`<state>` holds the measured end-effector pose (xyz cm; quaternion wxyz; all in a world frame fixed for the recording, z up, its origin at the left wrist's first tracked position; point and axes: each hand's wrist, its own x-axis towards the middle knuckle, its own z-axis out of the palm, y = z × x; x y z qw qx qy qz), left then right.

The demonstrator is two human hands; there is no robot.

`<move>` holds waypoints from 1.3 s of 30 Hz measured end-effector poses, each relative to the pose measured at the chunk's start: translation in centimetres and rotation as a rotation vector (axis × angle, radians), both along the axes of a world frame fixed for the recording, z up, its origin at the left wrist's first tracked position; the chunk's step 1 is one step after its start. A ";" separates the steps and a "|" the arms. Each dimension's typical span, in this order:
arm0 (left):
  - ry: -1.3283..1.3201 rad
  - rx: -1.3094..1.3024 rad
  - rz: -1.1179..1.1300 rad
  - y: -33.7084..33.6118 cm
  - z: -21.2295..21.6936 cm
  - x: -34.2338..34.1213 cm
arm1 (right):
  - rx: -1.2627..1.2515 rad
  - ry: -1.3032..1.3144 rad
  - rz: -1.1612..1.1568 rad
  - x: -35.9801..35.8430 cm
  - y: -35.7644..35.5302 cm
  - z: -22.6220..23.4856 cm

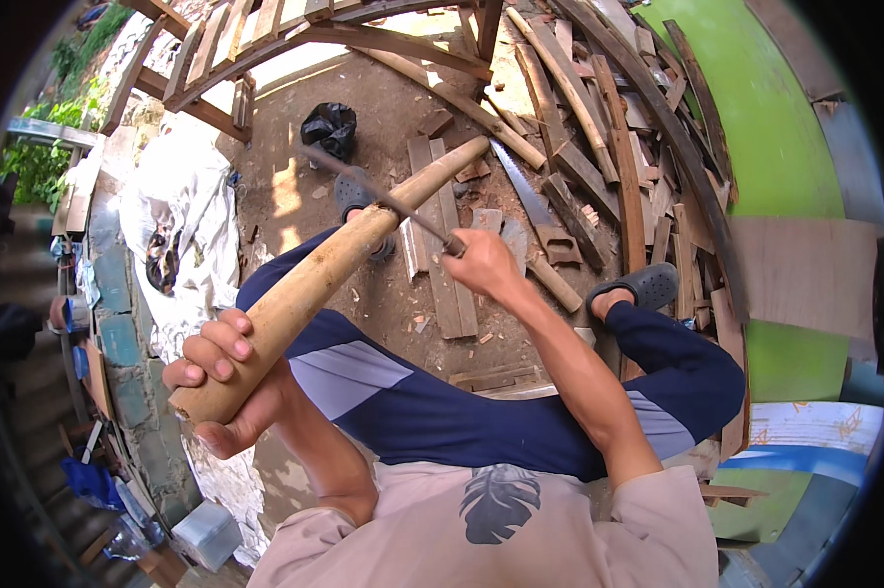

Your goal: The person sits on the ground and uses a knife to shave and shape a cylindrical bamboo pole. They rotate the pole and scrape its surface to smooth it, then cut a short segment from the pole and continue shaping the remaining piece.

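Note:
My left hand is wrapped round the near, thicker end of a tan wooden pole. The pole slants up and away to the right, its far end narrower. In my right hand, the fingers are closed on the handle of a long narrow-bladed tool. Its dark blade lies across the pole past the middle and sticks out beyond it to the upper left. Motion blurs the blade, so its exact kind cannot be told. A handsaw lies on the ground beyond my right hand.
Planks lie on the dirt between my feet. Scrap wood and long poles are piled at the right, beside a green wall. A white cloth drapes at the left. A black plastic bag and wooden frame stand farther off.

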<state>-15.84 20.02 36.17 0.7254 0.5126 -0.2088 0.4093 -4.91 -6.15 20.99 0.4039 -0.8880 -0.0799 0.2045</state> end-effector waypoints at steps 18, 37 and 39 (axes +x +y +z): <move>-0.019 0.049 -0.056 -2.2 2.3 2.4 | 0.291 -0.139 -0.092 -4.4 1.1 6.6; -0.012 0.002 -0.016 -1.1 0.9 0.6 | 0.197 -0.022 0.012 -2.1 0.0 2.0; 0.003 -0.017 0.012 -0.6 0.4 0.4 | 0.134 0.022 -0.044 -1.3 -0.4 2.0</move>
